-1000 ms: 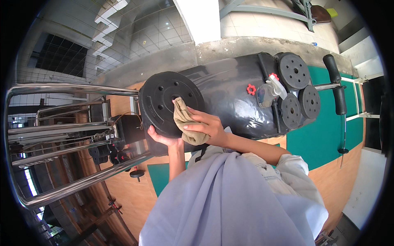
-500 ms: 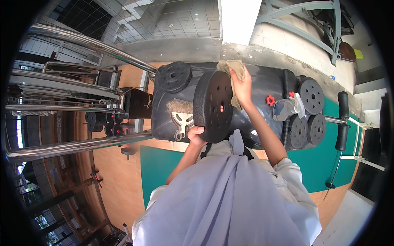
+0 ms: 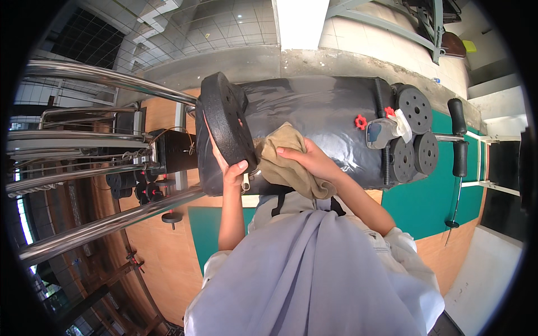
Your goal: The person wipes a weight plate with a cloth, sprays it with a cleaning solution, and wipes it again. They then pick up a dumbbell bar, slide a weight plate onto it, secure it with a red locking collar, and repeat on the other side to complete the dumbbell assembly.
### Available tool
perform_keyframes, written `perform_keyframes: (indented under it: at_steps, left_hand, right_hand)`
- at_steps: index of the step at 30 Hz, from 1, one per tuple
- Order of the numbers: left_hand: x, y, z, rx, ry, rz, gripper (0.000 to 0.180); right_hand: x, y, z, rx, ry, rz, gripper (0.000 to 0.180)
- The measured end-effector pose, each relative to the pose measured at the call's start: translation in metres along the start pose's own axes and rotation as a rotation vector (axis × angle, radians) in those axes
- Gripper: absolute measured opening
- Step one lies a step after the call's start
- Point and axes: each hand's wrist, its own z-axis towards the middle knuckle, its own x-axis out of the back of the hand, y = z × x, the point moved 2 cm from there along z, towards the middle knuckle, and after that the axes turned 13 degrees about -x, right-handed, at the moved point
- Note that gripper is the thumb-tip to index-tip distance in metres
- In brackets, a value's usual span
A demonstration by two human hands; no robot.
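Plate (image 3: 222, 120) is tilting on edge over the left end of the worktop (image 3: 314, 106), no longer standing nearer the middle as half a second ago; whether it is resting there, I cannot tell. The left hand (image 3: 230, 172) is clasping its near rim, thumb on the right, fingers lying along the left face. The right hand (image 3: 316, 162) is pinching the cloth (image 3: 288, 154), thumb on top and fingers mostly hiding beneath. The cloth is now hanging loosely just right of the plate instead of pressing against its far part, so firm contact seems to be lapsing, with the left hand alone steadying the plate. The brush (image 3: 245, 182) is mostly hiding behind the plate, only its handle showing. Farther right, a bottle (image 3: 380, 134), a red knob (image 3: 360, 121) and three plates (image 3: 413, 109) are lying together.
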Motion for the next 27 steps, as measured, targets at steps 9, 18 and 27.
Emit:
perform_keyframes:
  at_steps: [9, 18, 27]
  left_hand:
    - [0.072, 0.005, 0.003, 0.176, 0.24, -0.014, 0.075]
    - [0.092, -0.015, 0.106, 0.11, -0.356, 0.827, 0.097]
    - [0.121, -0.109, 0.138, 0.256, -0.66, 1.407, 0.103]
  right_hand:
    - [0.089, -0.012, -0.014, 0.255, 0.528, -0.172, 0.031]
    - [0.136, 0.101, 0.048, 0.163, 1.028, -1.029, 0.053]
    - [0.111, 0.141, 0.071, 0.162, 1.02, -1.166, 0.071]
